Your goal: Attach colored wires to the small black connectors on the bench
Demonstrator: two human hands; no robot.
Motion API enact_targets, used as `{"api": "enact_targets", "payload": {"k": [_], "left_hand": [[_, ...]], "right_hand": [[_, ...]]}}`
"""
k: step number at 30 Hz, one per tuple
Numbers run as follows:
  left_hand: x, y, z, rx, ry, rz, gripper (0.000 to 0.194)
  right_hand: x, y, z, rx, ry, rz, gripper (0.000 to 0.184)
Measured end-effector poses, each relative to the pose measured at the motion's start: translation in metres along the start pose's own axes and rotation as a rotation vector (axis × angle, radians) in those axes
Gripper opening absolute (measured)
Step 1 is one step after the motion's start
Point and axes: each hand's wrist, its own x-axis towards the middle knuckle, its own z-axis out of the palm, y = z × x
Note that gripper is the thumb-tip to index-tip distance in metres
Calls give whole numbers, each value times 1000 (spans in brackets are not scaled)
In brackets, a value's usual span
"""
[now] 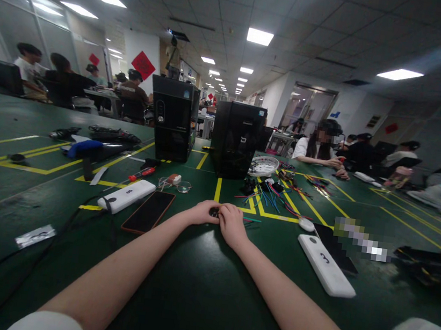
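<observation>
My left hand [201,212] is closed around a small black part [214,212] just above the green table. Pressed up against it, my right hand [232,224] has its fingers bent over the same part. Thin green and red wires [253,220] stick out to the right from behind my right hand. The part is mostly covered by my fingers, so its exact kind does not show. Beyond my hands lies a pile of black parts with coloured wires [269,189].
Two black computer towers [173,121] stand ahead. On the left are a phone [148,212], a white power bank [129,196], a red screwdriver [141,174] and glasses [183,186]. Another white power bank [326,268] and a white basket [264,166] are rightward. A person sits across.
</observation>
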Motion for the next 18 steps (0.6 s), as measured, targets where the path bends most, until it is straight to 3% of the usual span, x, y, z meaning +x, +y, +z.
{"api": "enact_targets", "payload": {"k": [18], "left_hand": [[1, 4, 0, 12, 4, 10, 29]], "right_hand": [[1, 1, -3, 18, -14, 27, 12]]}}
